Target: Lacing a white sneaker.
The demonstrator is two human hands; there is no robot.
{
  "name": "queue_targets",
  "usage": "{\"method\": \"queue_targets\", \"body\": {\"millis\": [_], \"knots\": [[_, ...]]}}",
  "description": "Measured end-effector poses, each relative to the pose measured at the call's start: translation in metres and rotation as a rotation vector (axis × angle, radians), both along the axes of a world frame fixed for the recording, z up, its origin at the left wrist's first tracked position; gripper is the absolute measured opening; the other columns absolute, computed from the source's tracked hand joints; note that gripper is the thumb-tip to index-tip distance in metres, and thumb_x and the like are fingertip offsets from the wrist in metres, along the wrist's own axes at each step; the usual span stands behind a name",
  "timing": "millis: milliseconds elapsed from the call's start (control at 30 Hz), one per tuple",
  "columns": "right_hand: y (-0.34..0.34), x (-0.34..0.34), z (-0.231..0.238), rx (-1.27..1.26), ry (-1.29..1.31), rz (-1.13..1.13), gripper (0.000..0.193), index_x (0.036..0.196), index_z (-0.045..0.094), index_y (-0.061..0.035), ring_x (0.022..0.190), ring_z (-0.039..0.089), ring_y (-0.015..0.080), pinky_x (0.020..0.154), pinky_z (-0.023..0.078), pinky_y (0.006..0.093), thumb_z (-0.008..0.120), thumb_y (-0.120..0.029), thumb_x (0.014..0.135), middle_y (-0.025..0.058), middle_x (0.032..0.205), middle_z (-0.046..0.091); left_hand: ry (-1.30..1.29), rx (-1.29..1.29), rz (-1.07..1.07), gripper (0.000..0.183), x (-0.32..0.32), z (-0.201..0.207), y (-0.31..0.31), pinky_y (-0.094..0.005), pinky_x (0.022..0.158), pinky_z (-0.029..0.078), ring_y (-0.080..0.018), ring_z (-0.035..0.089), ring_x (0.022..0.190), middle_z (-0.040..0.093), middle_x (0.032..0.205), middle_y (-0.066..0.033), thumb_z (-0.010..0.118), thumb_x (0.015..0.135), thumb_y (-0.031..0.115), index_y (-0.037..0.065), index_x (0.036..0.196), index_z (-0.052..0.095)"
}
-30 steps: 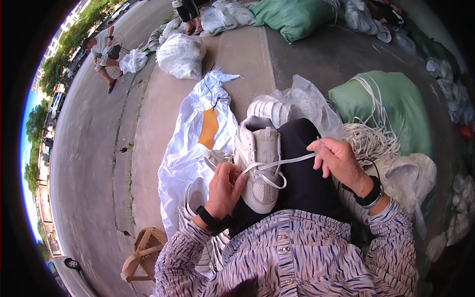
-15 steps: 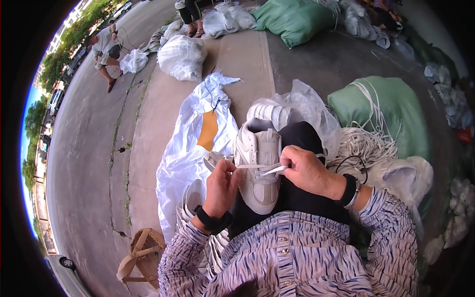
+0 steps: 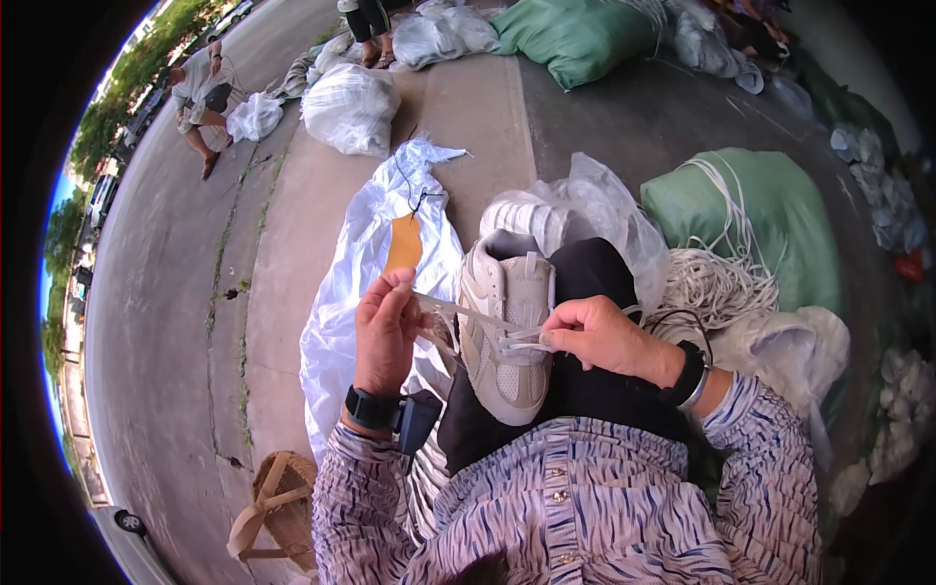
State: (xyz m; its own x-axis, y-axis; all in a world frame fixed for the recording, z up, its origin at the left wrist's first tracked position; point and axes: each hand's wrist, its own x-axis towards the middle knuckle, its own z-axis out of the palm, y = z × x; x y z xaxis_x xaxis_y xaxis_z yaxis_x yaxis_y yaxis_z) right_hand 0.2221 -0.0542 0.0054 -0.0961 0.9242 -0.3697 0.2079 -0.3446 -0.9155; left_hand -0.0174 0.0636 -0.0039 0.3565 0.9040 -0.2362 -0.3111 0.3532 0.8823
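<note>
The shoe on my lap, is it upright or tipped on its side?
The shoe is upright: its opening and laces face up toward the camera, and its underside is hidden.

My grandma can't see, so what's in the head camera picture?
A person's left hand stretches a pale lace from a beige sneaker on their lap; the right hand pinches more lace. Tangled white cords and a green sack lie to the right.

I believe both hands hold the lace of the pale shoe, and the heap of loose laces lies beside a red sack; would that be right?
Not quite: the sack beside the heap of loose laces is green, not red, as the head view shows. The left hand and right hand do hold the lace of the pale shoe.
</note>
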Motion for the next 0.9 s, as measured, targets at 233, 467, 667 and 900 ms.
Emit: {"method": "queue_targets", "body": {"millis": [233, 467, 667, 900], "knots": [[-0.007, 0.009, -0.002, 0.561, -0.325, -0.174, 0.011, 0.093, 0.061, -0.0032, 0.056, 0.055, 0.0094, 0.049, 0.044, 0.0219, 0.062, -0.006, 0.082, 0.0049, 0.08, 0.062, 0.293, 0.26, -0.09, 0.014, -0.027, 0.006, 0.005, -0.0208, 0.057, 0.039, -0.0028, 0.037, 0.056, 0.04, 0.064, 0.006, 0.047, 0.094, 0.014, 0.004, 0.1, 0.055], [-0.017, -0.006, -0.007, 0.894, -0.813, 0.155, 0.015, 0.083, 0.054, -0.0065, 0.07, 0.063, 0.0248, 0.059, 0.051, 0.0315, 0.064, -0.01, 0.073, 0.0088, 0.074, 0.054, 0.289, 0.274, -0.071, 0.014, -0.014, 0.016, -0.009, -0.0198, 0.056, 0.038, -0.0032, 0.038, 0.055, 0.043, 0.065, 0.0055, 0.048, 0.095, 0.015, 0.004, 0.1, 0.055], [-0.005, -0.012, -0.015, 0.658, -0.713, 0.209, 0.017, 0.085, 0.057, -0.0042, 0.073, 0.062, 0.0283, 0.06, 0.05, 0.0368, 0.067, -0.01, 0.072, 0.0103, 0.078, 0.059, 0.28, 0.265, -0.112, 0.014, -0.012, 0.012, -0.014, -0.0188, 0.053, 0.038, -0.0029, 0.04, 0.055, 0.044, 0.066, 0.005, 0.049, 0.095, 0.014, 0.004, 0.101, 0.055], [0.003, -0.008, -0.006, 0.488, -0.543, 0.21, 0.009, 0.077, 0.059, -0.0037, 0.062, 0.061, 0.0258, 0.058, 0.048, 0.0333, 0.066, -0.01, 0.074, 0.0091, 0.065, 0.06, 0.294, 0.266, -0.121, 0.014, -0.012, 0.005, -0.012, -0.0187, 0.054, 0.039, -0.0028, 0.041, 0.056, 0.045, 0.066, 0.0047, 0.048, 0.094, 0.013, 0.003, 0.102, 0.055]]}}
